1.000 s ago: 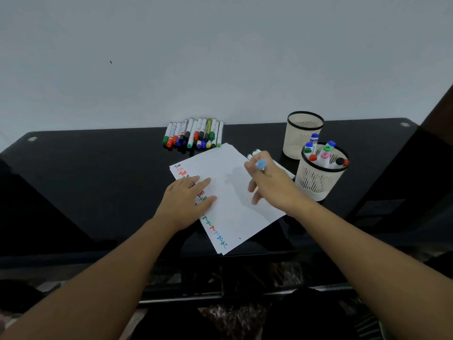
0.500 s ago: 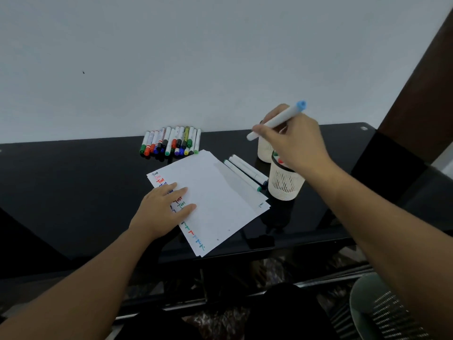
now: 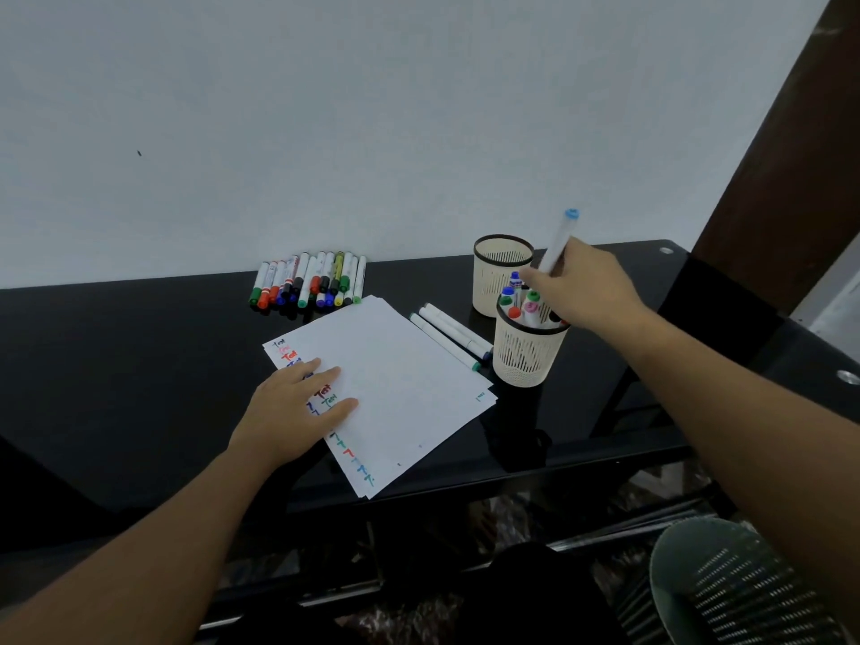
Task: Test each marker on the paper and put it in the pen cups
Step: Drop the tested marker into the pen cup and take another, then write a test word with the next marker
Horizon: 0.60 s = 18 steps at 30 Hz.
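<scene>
My right hand (image 3: 584,286) grips a light-blue-capped white marker (image 3: 560,239), held nearly upright with its lower end over the near pen cup (image 3: 526,356), which holds several markers. Behind it stands a second pen cup (image 3: 500,272), its inside out of sight. My left hand (image 3: 298,407) lies flat on the left part of a stack of white paper (image 3: 400,379) bearing coloured test marks along its left edge. A row of several markers (image 3: 309,281) lies at the back of the table. Two white markers (image 3: 451,335) lie between the paper and the near cup.
The table is black and glossy (image 3: 139,365), set against a pale wall. A dark wooden post (image 3: 782,146) rises at the right. A mesh chair back (image 3: 735,584) shows at the lower right, below the table's front edge.
My right hand lifted the blue marker off the paper, carried it right and brought it down upright over the near cup. My left hand stayed on the paper. The view shifted.
</scene>
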{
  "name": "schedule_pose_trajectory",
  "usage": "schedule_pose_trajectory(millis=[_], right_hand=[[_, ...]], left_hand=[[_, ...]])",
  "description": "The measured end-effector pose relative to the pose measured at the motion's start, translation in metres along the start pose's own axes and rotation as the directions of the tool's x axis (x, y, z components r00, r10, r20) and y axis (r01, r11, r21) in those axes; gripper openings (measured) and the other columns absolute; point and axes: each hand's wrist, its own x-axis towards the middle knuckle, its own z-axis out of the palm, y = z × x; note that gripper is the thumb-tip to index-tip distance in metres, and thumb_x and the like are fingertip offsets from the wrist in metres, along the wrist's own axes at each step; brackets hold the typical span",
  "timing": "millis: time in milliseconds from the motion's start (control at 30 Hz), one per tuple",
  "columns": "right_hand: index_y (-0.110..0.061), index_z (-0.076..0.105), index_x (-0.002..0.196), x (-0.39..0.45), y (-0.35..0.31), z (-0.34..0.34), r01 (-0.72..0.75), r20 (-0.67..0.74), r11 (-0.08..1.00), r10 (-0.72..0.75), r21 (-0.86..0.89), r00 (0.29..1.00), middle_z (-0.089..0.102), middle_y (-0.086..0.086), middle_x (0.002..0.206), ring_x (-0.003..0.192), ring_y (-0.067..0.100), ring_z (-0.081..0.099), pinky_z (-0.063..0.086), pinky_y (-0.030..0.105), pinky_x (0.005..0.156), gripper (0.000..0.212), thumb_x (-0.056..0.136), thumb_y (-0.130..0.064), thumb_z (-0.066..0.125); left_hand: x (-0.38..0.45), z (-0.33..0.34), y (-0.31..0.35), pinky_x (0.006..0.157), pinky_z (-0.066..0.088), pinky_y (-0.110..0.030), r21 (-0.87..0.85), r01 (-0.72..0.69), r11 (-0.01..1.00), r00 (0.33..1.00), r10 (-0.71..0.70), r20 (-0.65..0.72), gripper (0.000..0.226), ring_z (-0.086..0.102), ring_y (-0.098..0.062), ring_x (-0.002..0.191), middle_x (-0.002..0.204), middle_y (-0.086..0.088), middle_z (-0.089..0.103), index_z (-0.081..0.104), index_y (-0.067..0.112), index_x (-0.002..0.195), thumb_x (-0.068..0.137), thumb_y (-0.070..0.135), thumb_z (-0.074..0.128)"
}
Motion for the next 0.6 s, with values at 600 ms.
schedule_pose_trajectory(millis=[600], right_hand=[[-0.023, 0.076, 0.086, -0.001, 0.002, 0.012, -0.023, 0.045, 0.997, 0.02, 0.08, 0.999, 0.076, -0.002, 0.085, 0.081, 0.015, 0.071, 0.063, 0.046, 0.074, 0.043, 0.086, -0.065, 0.069]], left_hand=[[-0.001, -0.002, 0.002, 0.124, 0.02, -0.043, 0.001, 0.017, 1.0, 1.0, -0.017, 0.022, 0.074, 0.026, -0.015, 0.149, 0.162, 0.008, 0.034, 0.046, 0.037, 0.15, 0.087, 0.075, 0.05]])
